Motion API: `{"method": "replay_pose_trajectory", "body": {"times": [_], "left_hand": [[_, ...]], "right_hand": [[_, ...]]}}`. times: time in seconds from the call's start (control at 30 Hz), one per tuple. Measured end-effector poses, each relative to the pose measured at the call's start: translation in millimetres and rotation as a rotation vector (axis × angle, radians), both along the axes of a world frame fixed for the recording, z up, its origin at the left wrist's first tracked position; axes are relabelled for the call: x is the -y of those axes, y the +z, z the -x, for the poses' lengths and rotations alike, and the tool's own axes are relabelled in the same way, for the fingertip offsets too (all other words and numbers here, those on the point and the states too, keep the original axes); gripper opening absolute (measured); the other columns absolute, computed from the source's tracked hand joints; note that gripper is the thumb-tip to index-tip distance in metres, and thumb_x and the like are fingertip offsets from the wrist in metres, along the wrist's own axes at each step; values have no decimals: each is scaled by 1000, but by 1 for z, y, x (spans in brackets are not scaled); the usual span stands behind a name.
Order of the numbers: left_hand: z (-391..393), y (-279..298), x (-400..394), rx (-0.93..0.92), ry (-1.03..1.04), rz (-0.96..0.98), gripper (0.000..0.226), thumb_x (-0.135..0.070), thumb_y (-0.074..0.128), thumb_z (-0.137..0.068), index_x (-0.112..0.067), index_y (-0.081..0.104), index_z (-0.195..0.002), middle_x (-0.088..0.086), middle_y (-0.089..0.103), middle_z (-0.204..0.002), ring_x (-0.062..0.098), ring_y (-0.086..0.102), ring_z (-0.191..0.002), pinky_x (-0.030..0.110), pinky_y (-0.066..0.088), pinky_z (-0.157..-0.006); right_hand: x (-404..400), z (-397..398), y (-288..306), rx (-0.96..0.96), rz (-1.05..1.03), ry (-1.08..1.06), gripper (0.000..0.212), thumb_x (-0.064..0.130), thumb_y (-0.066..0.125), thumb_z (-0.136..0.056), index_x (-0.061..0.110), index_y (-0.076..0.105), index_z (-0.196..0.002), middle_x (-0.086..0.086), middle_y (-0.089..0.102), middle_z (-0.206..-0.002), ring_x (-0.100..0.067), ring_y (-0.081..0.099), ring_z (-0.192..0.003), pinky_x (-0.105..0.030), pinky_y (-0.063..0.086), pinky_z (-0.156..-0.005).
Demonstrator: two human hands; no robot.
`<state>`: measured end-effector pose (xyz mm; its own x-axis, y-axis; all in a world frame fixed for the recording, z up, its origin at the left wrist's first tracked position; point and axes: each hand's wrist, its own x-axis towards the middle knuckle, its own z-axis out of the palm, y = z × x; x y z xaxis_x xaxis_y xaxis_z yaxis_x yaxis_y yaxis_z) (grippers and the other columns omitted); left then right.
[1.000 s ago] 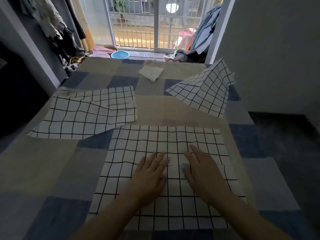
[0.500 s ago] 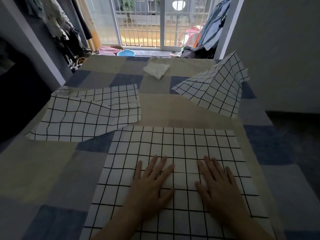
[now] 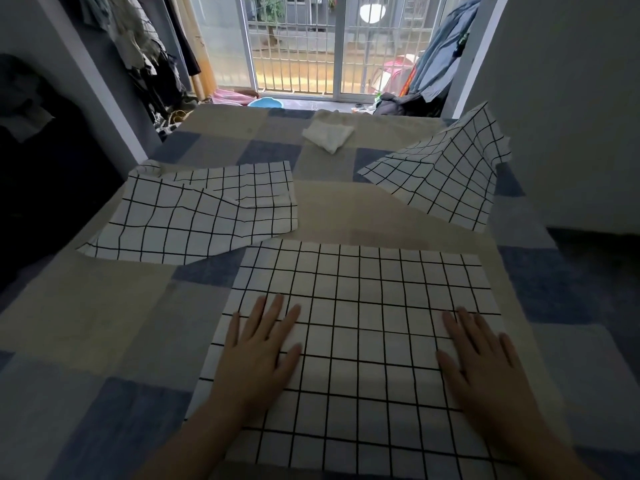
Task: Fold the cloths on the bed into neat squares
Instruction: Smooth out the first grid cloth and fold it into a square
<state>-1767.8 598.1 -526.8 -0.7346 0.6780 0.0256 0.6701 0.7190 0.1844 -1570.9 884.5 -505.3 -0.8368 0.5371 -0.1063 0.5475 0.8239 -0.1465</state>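
— Where is the cloth being worked on?

— The nearest checked cloth (image 3: 363, 327) lies flat on the bed (image 3: 104, 323), close to the person, spread out with its grid lines running fairly straight.

— And the hands?

— Both rest palm down on it. The left hand (image 3: 259, 351) lies near the cloth's left edge, the right hand (image 3: 481, 362) near its right edge, well apart from each other. The fingers of each are straight and slightly spread, pressing flat; nothing is gripped or pinched.

— Any other cloths?

— Two more of the same pattern. A second checked cloth (image 3: 194, 216) lies rumpled farther back on the left, partly folded over itself, its near corner just beside the far left corner of the first. A third checked cloth (image 3: 446, 178) sits at the far right, one side raised up against the wall (image 3: 561, 98). Between them, farther back, is a small white cloth (image 3: 328, 136), crumpled.

— What is beyond the bed?

— A barred glass door (image 3: 311, 46), a blue basin (image 3: 266, 103) on the floor before it, and clothes hanging on the left (image 3: 138, 39).
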Motion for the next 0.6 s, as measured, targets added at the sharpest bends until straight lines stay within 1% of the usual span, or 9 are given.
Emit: {"method": "replay_pose_trajectory", "body": {"times": [0.17,0.27,0.33,0.4,0.43,0.47,0.53,0.57,0.6], "left_hand": [[-1,2,1,1,6,-14,61,-62,6,-93,-45,-4,-150,-12,-11,-160,11,-21,-145,46,-8,-117],[-1,1,0,-1,4,-20,62,-62,11,-93,-44,-1,-151,-11,-8,-161,12,-19,-146,47,-7,-116],[-2,0,1,-5,-1,-18,63,-62,15,-93,-43,1,-152,-10,-7,-161,14,-17,-147,48,-6,-116],[-2,0,1,-10,-1,-20,65,-62,19,-93,-42,3,-152,-9,-4,-162,15,-14,-148,48,-5,-116],[-2,-1,1,-11,0,-16,65,-62,19,-93,-42,3,-152,-9,-4,-162,15,-14,-148,48,-5,-116],[-2,-1,0,-12,0,-13,65,-63,20,-92,-42,3,-152,-9,-4,-162,15,-14,-148,49,-5,-116],[-2,-1,-1,-15,3,-11,66,-63,21,-92,-42,4,-152,-9,-3,-162,15,-13,-148,49,-4,-116],[-1,-2,-1,-18,2,-9,66,-62,22,-92,-41,5,-152,-9,-2,-162,15,-12,-148,49,-3,-115],[-1,-2,-1,-21,1,-5,67,-62,23,-92,-41,6,-152,-8,-2,-162,15,-11,-148,50,-2,-115]], "right_hand": [[0,1,-1,1,-12,0,70,65,-9,-81,41,-13,-147,17,-19,-156,-4,-20,-143,-35,-8,-119],[2,3,0,24,-8,-14,73,64,-8,-81,39,-9,-149,13,-15,-159,-5,-19,-144,-37,-9,-119],[8,12,7,20,8,-57,72,59,4,-86,32,7,-153,5,-3,-162,-11,-8,-147,-45,-4,-120],[27,27,14,-77,-54,-39,62,47,18,-90,22,30,-145,-5,20,-157,-20,14,-145,-54,11,-117],[42,37,16,-148,-83,12,58,42,22,-90,19,34,-142,-8,26,-154,-23,20,-143,-55,17,-116],[59,48,16,-201,-87,74,58,41,24,-91,18,32,-144,-8,25,-155,-23,19,-144,-54,17,-116],[98,69,9,-238,-36,184,60,40,27,-94,20,21,-150,-3,14,-160,-20,7,-148,-48,9,-118],[115,79,4,-245,-12,220,60,41,29,-94,21,21,-150,-2,12,-160,-19,7,-148,-46,8,-115],[130,87,-2,-237,11,247,60,41,32,-93,21,25,-150,-1,16,-160,-19,11,-147,-46,9,-113]]}}
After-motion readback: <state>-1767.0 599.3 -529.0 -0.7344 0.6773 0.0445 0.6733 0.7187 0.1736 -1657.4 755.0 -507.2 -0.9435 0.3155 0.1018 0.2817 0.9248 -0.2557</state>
